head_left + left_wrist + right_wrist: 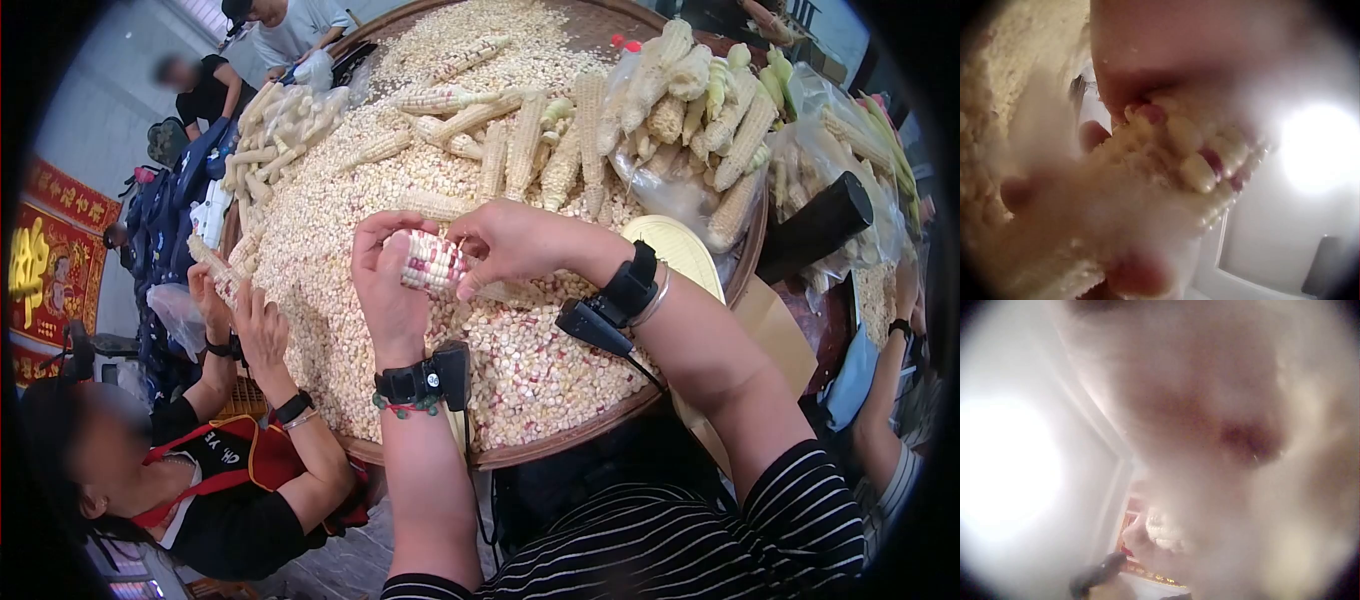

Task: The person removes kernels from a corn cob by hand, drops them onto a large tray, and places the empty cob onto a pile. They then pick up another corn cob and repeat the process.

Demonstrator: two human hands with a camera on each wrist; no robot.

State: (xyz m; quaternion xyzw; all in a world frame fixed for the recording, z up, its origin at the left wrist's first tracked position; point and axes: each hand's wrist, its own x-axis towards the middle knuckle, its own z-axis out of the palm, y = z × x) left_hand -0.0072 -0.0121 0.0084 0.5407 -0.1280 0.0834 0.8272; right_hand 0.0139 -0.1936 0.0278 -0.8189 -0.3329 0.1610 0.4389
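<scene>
The left hand (392, 290) grips a short corn cob (432, 262) with white and dark red kernels, its fingers curled round one end. At the cob's right end is the right hand (510, 245), thumb and fingers bent round that end; a pale cob piece shows just below it. In the left wrist view the cob (1197, 169) shows kernels on one side and a stripped, rough part, partly blurred. The right wrist view is mostly a blurred hand (1191, 394), with some pale kernels (1165, 530) low in the middle.
Loose kernels (540, 370) cover a big round tray (600, 432). Cobs (525, 145) lie at its back, with bagged cobs (690, 110) at right and a cob pile (275, 140) at left. A person (250, 500) at left holds another cob. A black cylinder (815, 228) sits at right.
</scene>
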